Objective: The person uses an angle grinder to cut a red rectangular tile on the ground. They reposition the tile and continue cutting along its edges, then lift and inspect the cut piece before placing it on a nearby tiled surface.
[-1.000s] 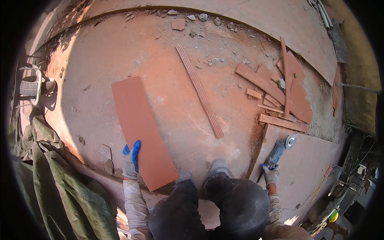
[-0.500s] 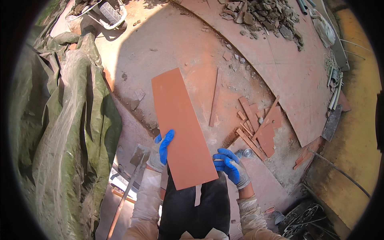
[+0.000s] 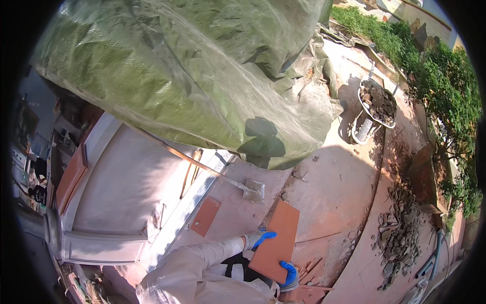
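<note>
A long, flat red-brown tile (image 3: 279,235) is held up in front of me in both hands. My left hand (image 3: 258,239), in a blue and grey work glove, is closed on its left edge. At the near right corner, my right hand (image 3: 289,276), gloved alike, grips the edge with its fingers on the upper face. Below and beyond the tile's near end lie narrow red-brown tile strips (image 3: 310,270), partly hidden by the tile and my hand.
A large green tarpaulin (image 3: 202,76) bulges ahead. A shovel (image 3: 253,190) and a smaller tile piece (image 3: 205,216) lie on the floor at left. Farther right stand a wheelbarrow (image 3: 362,129) loaded with rubble and a rubble heap (image 3: 397,235). A pale step (image 3: 174,230) runs along the left.
My view has swung left, bringing the tarpaulin, step and whole wheelbarrow into sight. My right hand, beside the tile's edge before, now grips its near corner. My left hand still holds it.
</note>
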Available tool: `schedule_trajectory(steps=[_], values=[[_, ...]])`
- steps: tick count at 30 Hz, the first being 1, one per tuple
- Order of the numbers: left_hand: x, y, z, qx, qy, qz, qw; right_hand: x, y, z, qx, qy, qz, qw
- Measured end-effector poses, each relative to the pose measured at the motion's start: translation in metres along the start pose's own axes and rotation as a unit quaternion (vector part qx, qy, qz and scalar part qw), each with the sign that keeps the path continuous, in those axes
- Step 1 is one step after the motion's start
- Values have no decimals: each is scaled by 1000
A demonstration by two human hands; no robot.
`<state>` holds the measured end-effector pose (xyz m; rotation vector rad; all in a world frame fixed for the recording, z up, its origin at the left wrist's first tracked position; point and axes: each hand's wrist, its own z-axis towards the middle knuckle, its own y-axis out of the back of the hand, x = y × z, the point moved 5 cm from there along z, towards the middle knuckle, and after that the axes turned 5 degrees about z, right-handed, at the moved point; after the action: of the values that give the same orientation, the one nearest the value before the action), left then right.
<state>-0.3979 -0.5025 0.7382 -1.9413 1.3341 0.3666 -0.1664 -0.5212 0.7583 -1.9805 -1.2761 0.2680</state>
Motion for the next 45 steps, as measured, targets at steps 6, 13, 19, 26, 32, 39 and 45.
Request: schedule_trajectory(steps=[6, 13, 19, 26, 32, 39, 45], values=[[55, 50, -175, -70, -62, -274, 957, -69, -54, -22, 27, -266, -53, 962], [58, 100, -321, -124, -191, -370, 901, -147, -207, -57, 88, -280, -257, 921], [50, 163, -344, -211, -341, -320, 858, -157, -337, -70, 158, -126, -395, 896], [31, 258, -385, -551, -268, 210, 762, -88, -448, 22, 269, 81, -561, 778], [-25, 311, -389, -578, -190, 357, 709, 8, -548, 142, 250, 277, -602, 706], [-123, 329, -384, -521, -216, 219, 796, 122, -612, 204, 162, 449, -610, 632], [-198, 354, -354, -420, -274, 310, 808, 166, -605, 230, 90, 516, -649, 551]])
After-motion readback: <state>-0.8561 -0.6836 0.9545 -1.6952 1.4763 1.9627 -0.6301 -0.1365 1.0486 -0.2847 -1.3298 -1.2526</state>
